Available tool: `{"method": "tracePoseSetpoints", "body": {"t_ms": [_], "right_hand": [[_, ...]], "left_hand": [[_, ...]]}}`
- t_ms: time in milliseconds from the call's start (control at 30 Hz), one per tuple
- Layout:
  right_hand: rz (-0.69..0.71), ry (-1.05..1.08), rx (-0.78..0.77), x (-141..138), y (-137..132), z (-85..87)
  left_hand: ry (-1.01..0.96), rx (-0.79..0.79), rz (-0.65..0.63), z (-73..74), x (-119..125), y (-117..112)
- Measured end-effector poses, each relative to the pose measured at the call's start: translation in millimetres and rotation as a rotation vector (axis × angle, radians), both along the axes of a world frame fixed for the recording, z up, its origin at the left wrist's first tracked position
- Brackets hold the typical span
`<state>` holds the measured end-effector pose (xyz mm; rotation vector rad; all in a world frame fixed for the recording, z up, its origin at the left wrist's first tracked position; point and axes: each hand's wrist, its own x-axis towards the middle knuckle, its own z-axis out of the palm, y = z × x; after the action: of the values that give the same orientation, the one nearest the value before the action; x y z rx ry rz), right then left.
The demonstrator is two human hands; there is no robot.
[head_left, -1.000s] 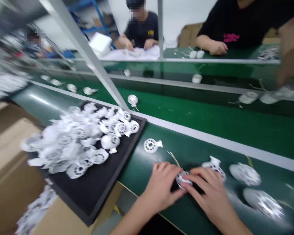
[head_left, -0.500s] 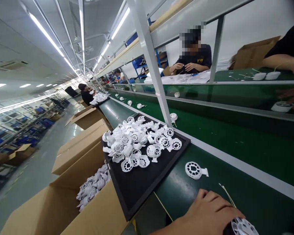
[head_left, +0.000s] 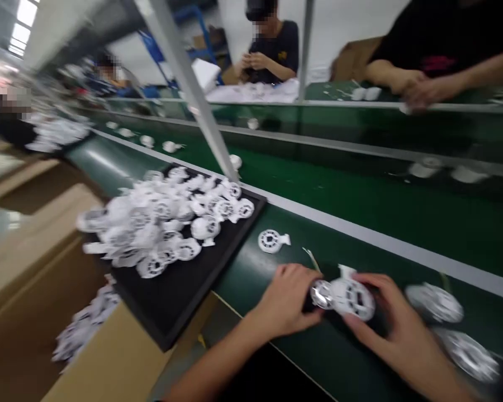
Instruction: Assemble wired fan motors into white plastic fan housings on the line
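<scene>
Near the bench's front edge, my left hand (head_left: 288, 298) is closed around a small round part (head_left: 322, 294) with a shiny top and a dark side. Thin pale wires (head_left: 312, 258) stick up behind it. My right hand (head_left: 396, 321) pinches a white slotted plastic disc (head_left: 355, 300) by its rim, its tab pointing up and away. The disc's left edge meets or overlaps the small part; I cannot tell if they touch. A loose white slotted disc with a tab (head_left: 270, 240) lies flat on the green bench beyond my left hand.
A black tray (head_left: 180, 301) heaped with white slotted discs (head_left: 151, 218) stands left. Below it is an open carton (head_left: 121, 346) with more. Round assemblies (head_left: 438, 303) lie right of my right hand. A metal post (head_left: 193, 95) rises behind the tray; co-workers sit across the green belt (head_left: 318, 184).
My view has turned right. My right hand has come into view with a white slotted disc, beside the small round part in my left hand.
</scene>
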<state>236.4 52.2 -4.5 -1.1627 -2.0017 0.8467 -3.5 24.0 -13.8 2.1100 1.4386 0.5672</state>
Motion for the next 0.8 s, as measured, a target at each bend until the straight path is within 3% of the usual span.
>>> {"method": "tracePoseSetpoints", "body": {"t_ms": [67, 133, 267, 600, 700, 800], "right_hand": [[0.034, -0.018, -0.149, -9, -7, 6.9], [0.068, -0.046, -0.205, -21, -7, 7.9], [0.119, -0.097, -0.205, -30, -5, 4.3], [0.147, -0.252, -0.141, -23, 1, 0.9], [0.128, -0.311, -0.033, -25, 2, -1.6], [0.099, -0.27, 0.014, -31, -2, -3.8]], "left_hand": [[-0.029, -0.012, -0.001, -6.2, 0, 4], [-0.038, 0.005, -0.022, -11.8, 0, 5], [-0.002, 0.043, -0.029, -15.1, -1, 2], [-0.009, 0.05, -0.028, -18.6, 2, 1], [-0.039, 0.025, -0.071, -11.5, -5, 3], [-0.205, -0.134, -0.071, 4.2, -14, 3]]}}
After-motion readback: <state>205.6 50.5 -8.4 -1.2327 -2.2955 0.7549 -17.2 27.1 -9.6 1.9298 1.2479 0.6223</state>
